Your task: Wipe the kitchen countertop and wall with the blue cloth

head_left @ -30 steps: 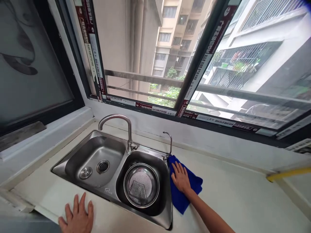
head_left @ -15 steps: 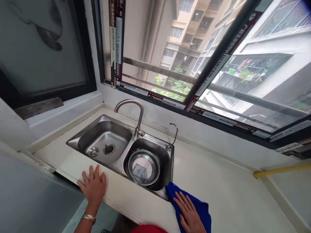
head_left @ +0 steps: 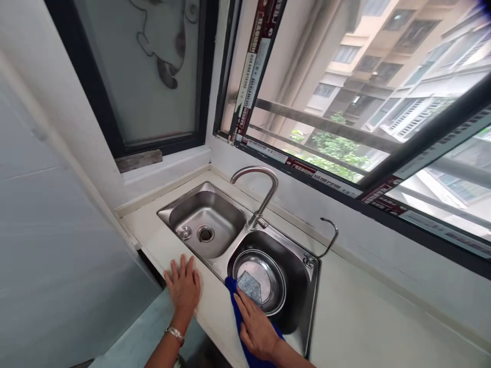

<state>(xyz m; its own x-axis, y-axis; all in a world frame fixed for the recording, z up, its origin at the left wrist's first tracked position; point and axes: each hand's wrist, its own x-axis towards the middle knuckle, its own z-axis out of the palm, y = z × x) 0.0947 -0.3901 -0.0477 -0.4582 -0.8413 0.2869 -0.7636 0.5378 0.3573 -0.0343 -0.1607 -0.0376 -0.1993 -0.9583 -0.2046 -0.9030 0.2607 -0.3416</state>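
My right hand [head_left: 258, 327] presses a blue cloth [head_left: 235, 297] onto the front rim of the sink, fingers together and the cloth under the palm. Part of the cloth is hidden beneath the hand and wrist. My left hand [head_left: 183, 287] lies flat with spread fingers on the pale countertop [head_left: 153, 240], near the front edge, and holds nothing. Behind both hands is a steel double sink [head_left: 226, 265]. In its right basin sits a round metal strainer [head_left: 276, 278] with a grey scouring pad [head_left: 249, 287] in it.
A curved faucet [head_left: 273, 186] rises behind the two basins. A thin small tap [head_left: 334, 236] stands at the back right corner. The left basin has a drain [head_left: 205, 234] and a loose strainer plug [head_left: 184, 233]. A window frame [head_left: 307, 171] runs along the back wall.
My right hand has slid the blue cloth leftward along the sink's front rim, from the right corner to in front of the strainer. The view has turned left; my left hand stays on the countertop.
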